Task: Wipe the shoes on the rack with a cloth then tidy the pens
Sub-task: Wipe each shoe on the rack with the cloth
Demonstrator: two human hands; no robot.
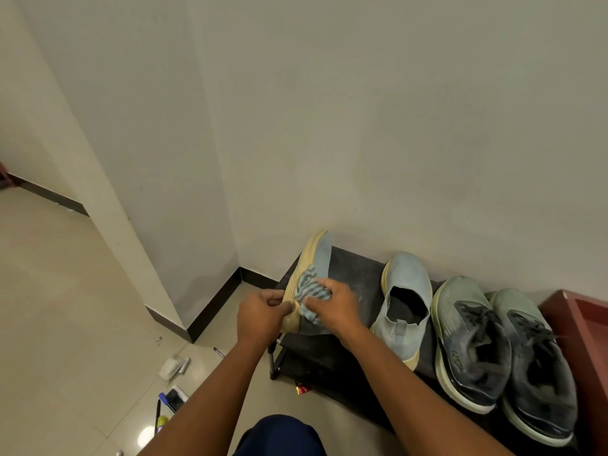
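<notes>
Fingers: the left hand (263,312) curls its fingers round the heel end of the tilted shoe (309,274), thumb pinched over the pale sole edge; the right hand (332,306) bunches the cloth (311,291) in curled fingers and presses it on the shoe's side.
Wall: plain, matt, off-white, filling everything from nine round to three o'clock; a dark skirting strip runs along its foot.
Floor: glossy cream tiles at seven to nine o'clock, showing a lamp's reflection.
Rack: a low, dark, flat-topped shelf (355,268) on thin black posts, at four o'clock of the view, its top dusty.
Dark pair: two grey-green laced trainers (500,350) with thick pale soles, side by side at the rack's right end, their mesh dull with dust.
Light pair: soft blue-grey knit slip-ons with yellowed foam soles; one (406,301) stands flat between the trainers and the hands, its mate is the shoe held on edge at the rack's left end.
Cloth: small, limp, striped blue-grey towelling, crumpled against the held shoe's upper.
Pens: several thin barrels (171,403) scattered on the tiles at seven o'clock, well apart from the rack, beside small white oddments I cannot identify.
Step in hand: wiping the first slip-on, by my reading; pens untouched.
Next move: likely needs the shoe turned to reach its other side, then set flat again.
</notes>
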